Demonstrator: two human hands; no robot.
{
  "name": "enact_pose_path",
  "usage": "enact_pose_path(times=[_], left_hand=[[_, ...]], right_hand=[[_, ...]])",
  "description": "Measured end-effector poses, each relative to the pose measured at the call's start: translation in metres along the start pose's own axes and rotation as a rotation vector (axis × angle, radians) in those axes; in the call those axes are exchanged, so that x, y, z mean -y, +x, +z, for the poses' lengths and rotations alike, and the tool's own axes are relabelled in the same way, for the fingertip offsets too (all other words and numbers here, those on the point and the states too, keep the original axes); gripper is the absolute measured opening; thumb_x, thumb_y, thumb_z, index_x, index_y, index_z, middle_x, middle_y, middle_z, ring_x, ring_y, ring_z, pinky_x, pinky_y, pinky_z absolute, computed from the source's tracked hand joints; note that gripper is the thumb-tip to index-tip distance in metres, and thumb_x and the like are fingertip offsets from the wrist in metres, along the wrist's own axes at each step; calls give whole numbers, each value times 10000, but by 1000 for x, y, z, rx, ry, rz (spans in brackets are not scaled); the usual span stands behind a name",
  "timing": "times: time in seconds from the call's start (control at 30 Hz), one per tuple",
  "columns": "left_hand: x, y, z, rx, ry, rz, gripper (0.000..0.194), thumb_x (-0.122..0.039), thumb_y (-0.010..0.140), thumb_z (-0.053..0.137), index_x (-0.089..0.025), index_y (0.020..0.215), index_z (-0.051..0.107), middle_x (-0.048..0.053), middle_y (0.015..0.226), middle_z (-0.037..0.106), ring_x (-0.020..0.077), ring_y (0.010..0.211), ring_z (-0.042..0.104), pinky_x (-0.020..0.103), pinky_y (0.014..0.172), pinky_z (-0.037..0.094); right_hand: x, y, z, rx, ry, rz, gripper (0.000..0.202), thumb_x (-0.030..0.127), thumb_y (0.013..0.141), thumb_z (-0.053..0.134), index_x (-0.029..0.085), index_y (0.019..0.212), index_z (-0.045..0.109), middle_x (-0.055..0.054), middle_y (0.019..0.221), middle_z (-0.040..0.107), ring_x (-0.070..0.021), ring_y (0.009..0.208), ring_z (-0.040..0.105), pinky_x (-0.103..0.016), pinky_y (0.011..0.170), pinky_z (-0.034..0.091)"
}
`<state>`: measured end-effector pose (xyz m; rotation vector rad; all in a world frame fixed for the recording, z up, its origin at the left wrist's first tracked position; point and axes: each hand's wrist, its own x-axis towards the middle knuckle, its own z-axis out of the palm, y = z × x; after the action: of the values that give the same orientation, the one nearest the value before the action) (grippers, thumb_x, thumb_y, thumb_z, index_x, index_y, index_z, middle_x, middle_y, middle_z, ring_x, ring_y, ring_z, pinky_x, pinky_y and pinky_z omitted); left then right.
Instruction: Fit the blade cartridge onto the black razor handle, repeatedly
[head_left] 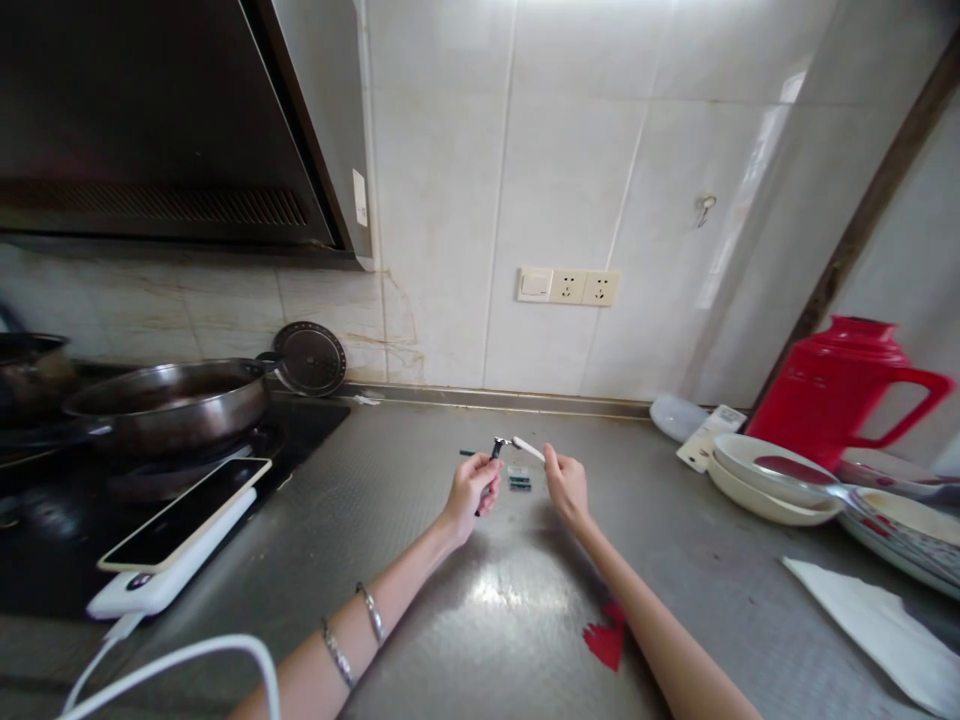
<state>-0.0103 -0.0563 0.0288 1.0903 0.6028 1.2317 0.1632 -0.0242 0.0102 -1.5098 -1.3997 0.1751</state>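
Note:
My left hand is closed around the black handle of what looks like a razor, its shiny metal head pointing up and to the right. Between the fingertips of my right hand is a slim white stick, tilted so that its far end meets or nearly meets the metal head. Whether the two touch, I cannot tell. Just behind and below, on the steel counter, lie a small clear piece and dark green pieces. Another thin green strip shows beyond my left hand.
To the left, a phone rests on a white power bank by the hob with a steel pan. A red flask, stacked dishes and a white paper lie right. Red scrap lies beside my right forearm.

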Motion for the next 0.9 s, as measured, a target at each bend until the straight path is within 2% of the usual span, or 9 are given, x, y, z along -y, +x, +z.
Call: enact_pose_path(times=[0.23, 0.37, 0.47, 0.6, 0.77, 0.9], left_hand=[[0, -2, 3, -11, 10, -23, 317, -415, 673, 649, -150, 771, 505, -78, 497, 430, 21, 326, 311, 163, 307, 165], [0, -3, 5, 19, 7, -8, 313, -427, 697, 622, -144, 786, 523, -70, 501, 444, 31, 326, 335, 172, 310, 188], [0, -3, 6, 14, 23, -4, 331, -450, 705, 606, -138, 788, 535, -63, 499, 451, 37, 331, 351, 177, 319, 212], [2, -3, 6, 34, 45, -34, 350, -470, 707, 595, -132, 783, 544, -54, 499, 453, 45, 347, 366, 180, 330, 233], [3, -4, 6, 102, -22, -74, 322, -467, 725, 584, -157, 775, 514, -76, 494, 380, 31, 344, 296, 164, 320, 181], [3, -5, 7, 118, -46, -114, 321, -468, 733, 581, -160, 781, 501, -80, 502, 357, 22, 341, 256, 158, 317, 136]], right_hand=[[3, 0, 2, -27, 169, 11, 501, 580, 810, 288, 211, 470, 284, 31, 445, 267, -98, 441, 262, -243, 444, 187], [-2, -1, 2, 6, 120, 27, 494, 569, 798, 313, 212, 458, 281, 33, 441, 247, -100, 443, 270, -244, 449, 176], [-2, -1, -1, -20, 130, 43, 486, 562, 800, 313, 212, 465, 285, 32, 442, 256, -102, 446, 272, -244, 446, 177], [4, -4, 2, -22, 174, -11, 490, 555, 811, 300, 206, 466, 301, 29, 448, 280, -98, 448, 276, -242, 447, 192], [-3, -6, 4, -34, 45, -23, 503, 537, 809, 313, 202, 433, 300, 23, 440, 280, -98, 443, 297, -247, 454, 186], [4, -5, 1, -96, 83, -93, 494, 490, 840, 304, 190, 448, 331, 31, 446, 294, -89, 445, 293, -237, 465, 192]])
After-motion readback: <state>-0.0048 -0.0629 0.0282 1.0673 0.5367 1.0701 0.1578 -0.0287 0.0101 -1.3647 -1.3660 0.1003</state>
